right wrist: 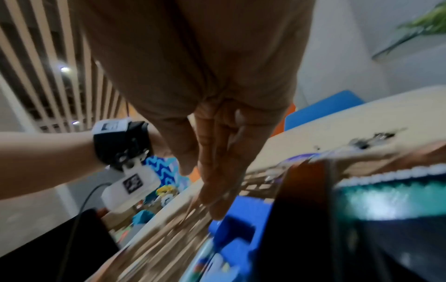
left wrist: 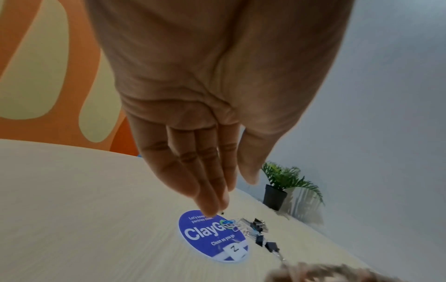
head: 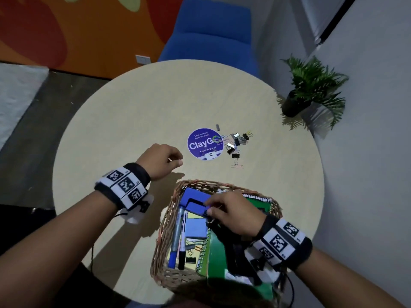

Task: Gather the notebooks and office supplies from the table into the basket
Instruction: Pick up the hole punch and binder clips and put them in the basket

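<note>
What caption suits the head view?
Right hand places a blue stapler in the wicker basket; binder clips remain.

The head view is dim and bluish, sharp at the centre, with straight edges bowing toward the corners. The table [head: 138,112] is the brightest surface; the plant [head: 311,85] throws a soft shadow toward 6 o'clock, and the left hand [head: 160,161] casts one toward 4 o'clock, so the light probably comes from above and behind. The left wrist view is brighter, with the hand soft and the sticker [left wrist: 212,234] fairly crisp. The right wrist view is heavily motion-blurred, worst at 5 o'clock, over the basket [right wrist: 169,238].
</note>
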Demonstrator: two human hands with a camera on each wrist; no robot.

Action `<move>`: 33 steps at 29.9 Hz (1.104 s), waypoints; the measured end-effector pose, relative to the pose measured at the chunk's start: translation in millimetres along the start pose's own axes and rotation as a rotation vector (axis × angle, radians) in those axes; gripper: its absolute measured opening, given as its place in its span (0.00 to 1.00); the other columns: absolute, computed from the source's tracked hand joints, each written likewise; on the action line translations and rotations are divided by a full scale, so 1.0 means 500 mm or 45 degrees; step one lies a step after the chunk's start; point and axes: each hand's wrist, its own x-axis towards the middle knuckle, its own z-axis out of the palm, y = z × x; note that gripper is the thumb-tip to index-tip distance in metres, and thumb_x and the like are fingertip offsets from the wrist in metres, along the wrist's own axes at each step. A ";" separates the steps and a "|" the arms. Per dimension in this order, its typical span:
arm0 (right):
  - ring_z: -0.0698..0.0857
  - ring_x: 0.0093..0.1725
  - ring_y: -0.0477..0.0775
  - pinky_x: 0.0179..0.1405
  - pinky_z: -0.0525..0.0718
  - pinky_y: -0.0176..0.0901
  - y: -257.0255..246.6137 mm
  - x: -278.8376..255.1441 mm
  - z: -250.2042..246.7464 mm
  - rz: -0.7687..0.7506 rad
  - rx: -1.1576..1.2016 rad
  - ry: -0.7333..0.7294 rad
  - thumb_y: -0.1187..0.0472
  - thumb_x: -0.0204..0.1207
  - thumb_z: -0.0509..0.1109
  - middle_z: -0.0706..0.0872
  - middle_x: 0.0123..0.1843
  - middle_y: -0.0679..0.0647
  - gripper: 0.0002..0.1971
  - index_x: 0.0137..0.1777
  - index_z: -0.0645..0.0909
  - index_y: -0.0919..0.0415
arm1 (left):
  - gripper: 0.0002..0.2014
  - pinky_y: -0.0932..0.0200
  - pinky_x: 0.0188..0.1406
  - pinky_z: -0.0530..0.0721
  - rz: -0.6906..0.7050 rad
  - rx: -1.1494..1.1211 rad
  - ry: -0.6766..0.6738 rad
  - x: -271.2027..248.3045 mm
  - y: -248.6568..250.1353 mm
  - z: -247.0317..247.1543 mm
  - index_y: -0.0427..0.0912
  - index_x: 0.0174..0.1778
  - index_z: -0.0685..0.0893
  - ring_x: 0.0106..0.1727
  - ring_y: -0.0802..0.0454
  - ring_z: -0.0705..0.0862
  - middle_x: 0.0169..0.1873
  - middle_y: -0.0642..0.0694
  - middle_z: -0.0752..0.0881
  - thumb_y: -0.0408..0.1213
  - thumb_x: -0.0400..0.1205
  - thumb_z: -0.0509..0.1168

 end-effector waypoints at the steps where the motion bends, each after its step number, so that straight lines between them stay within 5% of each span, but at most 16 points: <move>1: 0.87 0.51 0.52 0.56 0.81 0.41 0.013 0.009 -0.026 0.024 0.001 0.082 0.59 0.77 0.70 0.91 0.53 0.56 0.12 0.59 0.86 0.58 | 0.12 0.56 0.55 0.81 -0.013 0.016 0.003 0.024 0.005 0.002 0.44 0.57 0.86 0.51 0.50 0.87 0.53 0.46 0.90 0.42 0.81 0.66; 4: 0.87 0.43 0.50 0.57 0.84 0.44 0.071 0.054 -0.108 0.122 -0.058 0.268 0.61 0.75 0.73 0.91 0.47 0.54 0.12 0.58 0.86 0.58 | 0.13 0.51 0.58 0.83 -0.013 0.101 -0.035 0.101 0.029 0.023 0.44 0.58 0.85 0.54 0.46 0.87 0.55 0.45 0.89 0.42 0.80 0.66; 6: 0.87 0.46 0.52 0.56 0.84 0.43 0.120 0.096 -0.155 0.220 -0.208 0.300 0.60 0.75 0.73 0.91 0.50 0.54 0.13 0.59 0.85 0.58 | 0.12 0.52 0.57 0.82 0.030 0.193 -0.083 0.149 0.052 0.044 0.43 0.57 0.86 0.55 0.43 0.86 0.56 0.43 0.89 0.42 0.80 0.67; 11: 0.85 0.49 0.53 0.52 0.83 0.43 0.228 0.192 -0.197 0.427 -0.296 0.086 0.61 0.72 0.76 0.89 0.52 0.55 0.10 0.53 0.87 0.59 | 0.12 0.51 0.56 0.81 -0.008 0.342 -0.136 0.263 0.094 0.091 0.41 0.57 0.85 0.60 0.38 0.83 0.58 0.38 0.87 0.38 0.79 0.66; 18: 0.84 0.47 0.55 0.46 0.83 0.47 0.278 0.263 -0.162 0.384 -0.427 0.048 0.48 0.69 0.75 0.84 0.47 0.49 0.12 0.46 0.75 0.46 | 0.08 0.49 0.53 0.84 -0.093 0.359 -0.101 0.377 0.124 0.128 0.35 0.48 0.87 0.56 0.36 0.85 0.53 0.35 0.89 0.34 0.78 0.67; 24: 0.85 0.48 0.61 0.39 0.76 0.43 0.278 0.281 -0.156 0.326 -0.453 0.044 0.56 0.74 0.72 0.88 0.47 0.54 0.07 0.40 0.75 0.53 | 0.09 0.50 0.49 0.84 -0.170 0.395 -0.148 0.406 0.135 0.140 0.33 0.50 0.88 0.52 0.36 0.87 0.51 0.35 0.89 0.34 0.78 0.68; 26: 0.86 0.48 0.61 0.39 0.78 0.44 0.279 0.286 -0.155 0.321 -0.436 0.042 0.58 0.75 0.69 0.90 0.47 0.54 0.06 0.39 0.76 0.53 | 0.06 0.52 0.45 0.82 -0.193 0.407 -0.170 0.405 0.138 0.141 0.34 0.41 0.87 0.52 0.37 0.87 0.49 0.35 0.89 0.33 0.79 0.68; 29: 0.87 0.47 0.60 0.40 0.81 0.45 0.281 0.287 -0.151 0.316 -0.395 0.012 0.59 0.75 0.66 0.91 0.46 0.54 0.05 0.38 0.76 0.54 | 0.17 0.54 0.40 0.78 -0.220 0.379 -0.178 0.406 0.133 0.150 0.41 0.24 0.72 0.42 0.38 0.86 0.35 0.40 0.86 0.33 0.79 0.67; 31: 0.88 0.45 0.56 0.43 0.85 0.48 0.280 0.285 -0.158 0.305 -0.311 0.030 0.61 0.74 0.67 0.89 0.40 0.49 0.06 0.36 0.77 0.55 | 0.15 0.56 0.36 0.76 -0.234 0.310 -0.139 0.399 0.134 0.144 0.41 0.24 0.74 0.30 0.42 0.78 0.24 0.43 0.77 0.32 0.77 0.66; 33: 0.87 0.40 0.50 0.41 0.84 0.44 0.275 0.278 -0.171 0.281 -0.221 0.082 0.64 0.74 0.66 0.85 0.32 0.43 0.08 0.34 0.78 0.57 | 0.12 0.57 0.35 0.76 -0.227 0.221 -0.109 0.382 0.135 0.127 0.41 0.24 0.77 0.29 0.43 0.77 0.25 0.42 0.78 0.30 0.75 0.67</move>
